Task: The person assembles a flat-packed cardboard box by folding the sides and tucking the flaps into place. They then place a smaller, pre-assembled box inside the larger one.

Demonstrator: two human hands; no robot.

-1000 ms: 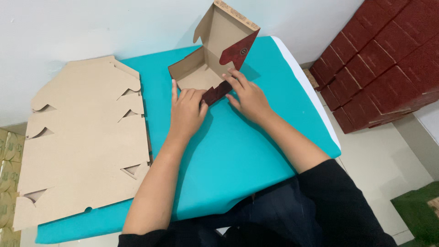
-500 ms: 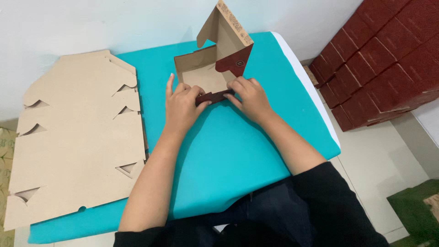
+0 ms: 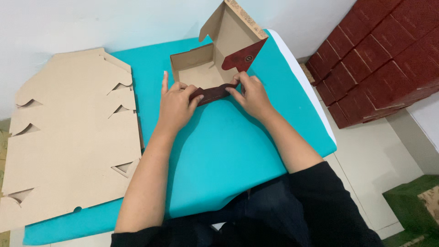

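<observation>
Table [image 3: 256, 151]: teal top, with flat card sheets [image 3: 68, 137] on its left.
Box [image 3: 215, 64]: far middle, lid up.
Flap [image 3: 212, 93]: near wall, long side runs left to right.
Left hand [image 3: 176, 107]: pinches flap's left end.
Right hand [image 3: 251, 96]: pinches right end, just as near.

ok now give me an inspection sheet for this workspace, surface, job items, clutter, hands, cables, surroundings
surface: table with a teal cover, white edge showing on its right side.
job's things: half-folded cardboard box, brown inside and dark red outside, lid standing up; its front flap is pressed down at the near wall.
clutter: stack of flat die-cut cardboard blanks on the left part of the table.
hands: left hand and right hand both pinch the front flap, one at each end.
cables: nothing seen.
surroundings: white wall behind; stacked dark red boxes on the right; tiled floor; green item at lower right.
</observation>
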